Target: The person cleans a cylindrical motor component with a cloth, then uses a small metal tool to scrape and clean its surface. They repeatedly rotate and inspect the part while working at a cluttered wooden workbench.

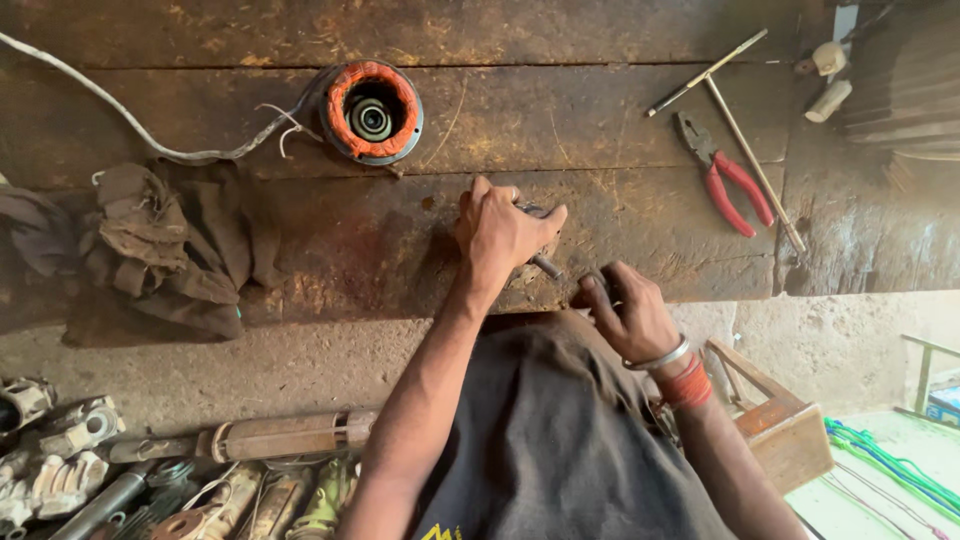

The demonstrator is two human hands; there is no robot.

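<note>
Near the front edge of the worn, rust-stained wooden table [380, 250], your left hand [500, 235] grips a small metal part with a short dark shaft [545, 266] poking out below the knuckles — fingers curled tight around it, so most of the part is hidden. Just beside it, lower and to the right, your right hand [630, 315] hovers off the table's edge with its fingers bent inward; whether it holds anything cannot be told. That wrist wears one silver bangle [662, 356] and a band of red thread [688, 383].

Farther back on the table sits one round motor winding [372, 110], orange-wrapped copper in a dark ring, with a pale cable [120, 120] trailing off to the left edge. One heap of brown rags [165, 245] lies at the left. At the right lie one pair of red-handled pliers [728, 178] and one long T-shaped metal wrench [735, 110], its shaft crossing just beside the pliers. Two small white plastic pieces [828, 80] rest at the far right corner.

Below the table, at the lower left, a jumble of grey metal castings and tubes [120, 470] lies on the floor — too crowded to count. One small wooden stool [780, 425] stands at the right, with green cords [885, 465] beyond it. A blue box [945, 405] is cut off at the right edge; its label is unreadable.
</note>
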